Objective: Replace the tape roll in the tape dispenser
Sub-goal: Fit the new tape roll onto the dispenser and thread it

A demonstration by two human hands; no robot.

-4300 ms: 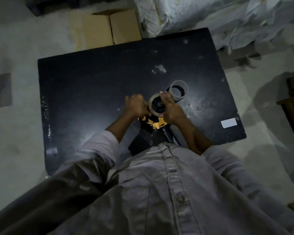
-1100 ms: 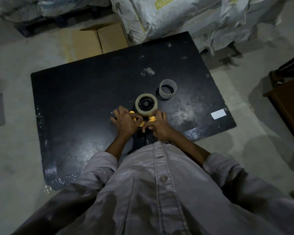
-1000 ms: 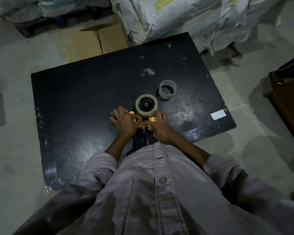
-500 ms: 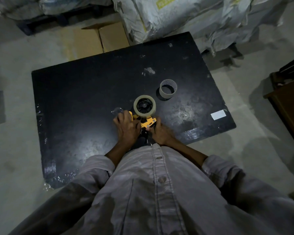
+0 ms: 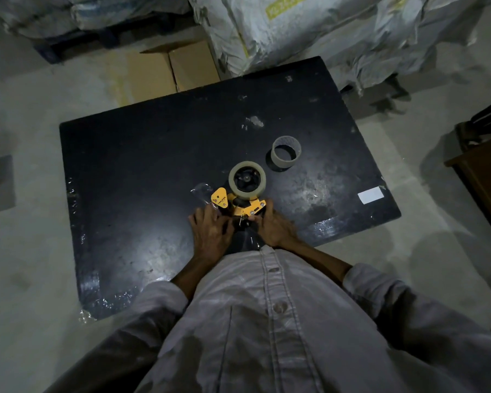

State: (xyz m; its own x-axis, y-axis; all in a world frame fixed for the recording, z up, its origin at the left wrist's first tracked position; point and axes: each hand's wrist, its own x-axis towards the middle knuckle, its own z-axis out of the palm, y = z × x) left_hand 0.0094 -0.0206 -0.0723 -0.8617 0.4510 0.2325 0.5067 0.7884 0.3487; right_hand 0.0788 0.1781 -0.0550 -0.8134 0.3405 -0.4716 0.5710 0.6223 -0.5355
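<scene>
New tape roll (image 5: 247, 179) is already seated on the hub of the tape dispenser (image 5: 240, 207), which lies on its side on the black table (image 5: 142, 171), near the edge closest to you. The flat lay makes sense: hub faces up, roll can't slide off, both hands are free for threading.

Your left hand (image 5: 210, 231) sits at the yellow front plate, fingers curled in narrow on something small there. Likely the tape's free end; a clear, shiny strip (image 5: 201, 191) shows just beyond your fingertips. Can't confirm you've actually got hold of the film.

Your right hand (image 5: 275, 226) clamps the handle side of the frame, fingers wrapped tight around it, bracing the tool against the pull from your left.

Empty core (image 5: 285, 152) stands upright, well clear of the dispenser on the far right side. Nothing in it, out of the way.

My read: the swap is done and the feed through the roller and blade is still open. Keep the frame pinned or the roll spins instead of paying out.

Cardboard box (image 5: 165, 70) beyond the table looks shut; contents are not visible.
</scene>
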